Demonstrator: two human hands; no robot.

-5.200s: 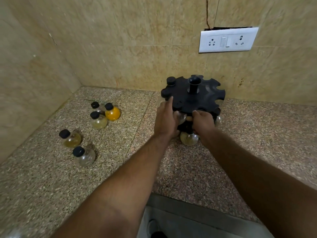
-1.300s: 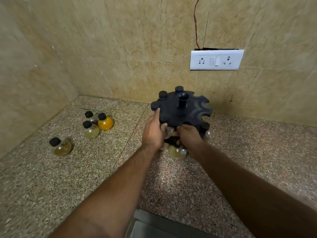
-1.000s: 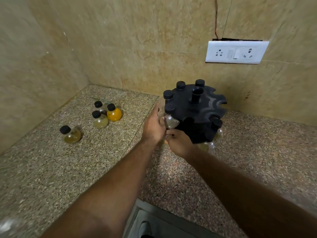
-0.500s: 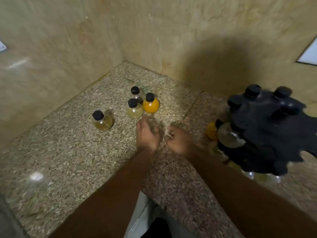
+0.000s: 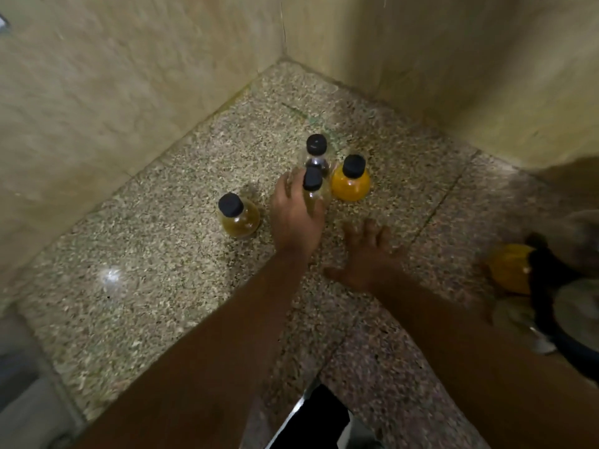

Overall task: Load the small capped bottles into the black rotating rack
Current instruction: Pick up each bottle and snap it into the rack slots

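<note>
Fingers (image 5: 289, 184) of the left hand (image 5: 296, 218) wrap a pale bottle (image 5: 313, 182) standing upright on the counter (image 5: 155, 286), cap pointing up, beside an orange bottle (image 5: 350, 186). The right hand (image 5: 369, 259) has its fingers spread apart; the black rack (image 5: 551, 306) sits blurred at far right.

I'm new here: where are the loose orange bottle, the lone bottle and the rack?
loose orange bottle (image 5: 350, 188), head view, round body.
lone bottle (image 5: 240, 218), head view, round body.
rack (image 5: 543, 286), head view, black frame at right edge.
</note>
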